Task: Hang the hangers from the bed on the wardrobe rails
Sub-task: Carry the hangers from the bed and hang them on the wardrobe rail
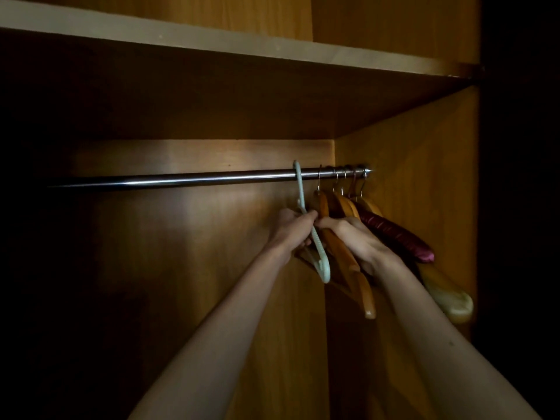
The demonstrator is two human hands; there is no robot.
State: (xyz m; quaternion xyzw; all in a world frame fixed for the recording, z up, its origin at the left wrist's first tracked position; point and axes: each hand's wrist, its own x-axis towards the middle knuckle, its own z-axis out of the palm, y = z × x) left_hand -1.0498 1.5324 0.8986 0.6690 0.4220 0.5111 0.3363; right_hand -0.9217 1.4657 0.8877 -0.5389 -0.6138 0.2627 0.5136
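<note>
From the head camera, a pale green plastic hanger (318, 247) has its thin hook already over the polished metal rail (181, 179); the left hand (292, 230), at about 9 o'clock of it, curls its fingers round the hanger's shoulder just below the neck, probably to steady it. The right hand (353, 237), at 3 o'clock, grips the smooth orange wooden hangers (348, 259), likely holding them aside at the rail's right end, where a padded maroon satin hanger (397, 234) and a pale, rounded wooden hanger (451, 301) also hang inside the dim wooden wardrobe (409, 192).
</note>
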